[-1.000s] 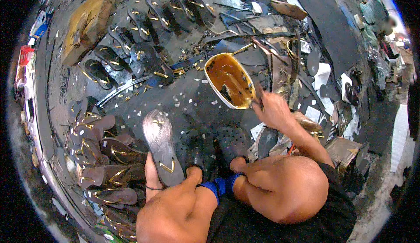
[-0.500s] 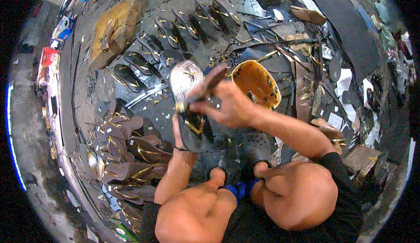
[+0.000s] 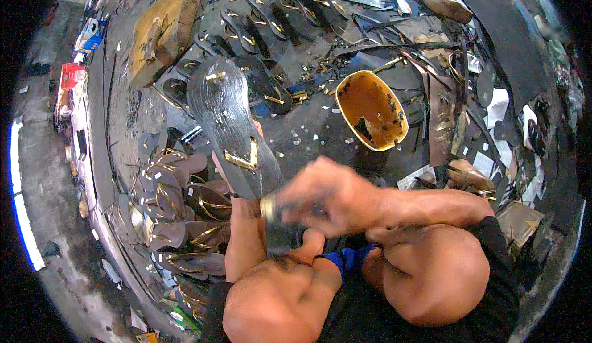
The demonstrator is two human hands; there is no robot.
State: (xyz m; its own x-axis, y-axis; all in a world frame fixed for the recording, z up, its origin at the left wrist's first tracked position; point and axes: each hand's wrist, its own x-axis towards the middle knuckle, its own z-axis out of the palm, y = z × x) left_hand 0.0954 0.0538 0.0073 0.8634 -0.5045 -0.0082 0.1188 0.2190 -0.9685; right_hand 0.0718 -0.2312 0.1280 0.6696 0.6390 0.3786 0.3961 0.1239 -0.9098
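Black, wet-looking sheen runs over the sandal sole point(image 3: 217, 111) in the head view, where half a second ago its upper end gleamed pale silver. It now slants toward the upper left, farther from the amber-filled tub point(image 3: 377, 148); before, it stood nearly upright. The right hand point(image 3: 333, 195) has drawn back from the sole's middle toward the knees, and its brush-like tool point(image 3: 267, 209) is beside the lower end; blur hides whether they touch.

Its forearm crosses from the right, wrist bent, grip curled round the tool. The left hand point(image 3: 223, 175) rises from below, its grip clasping the sole from underneath, fingertips point(image 3: 258, 129) showing past the right edge.
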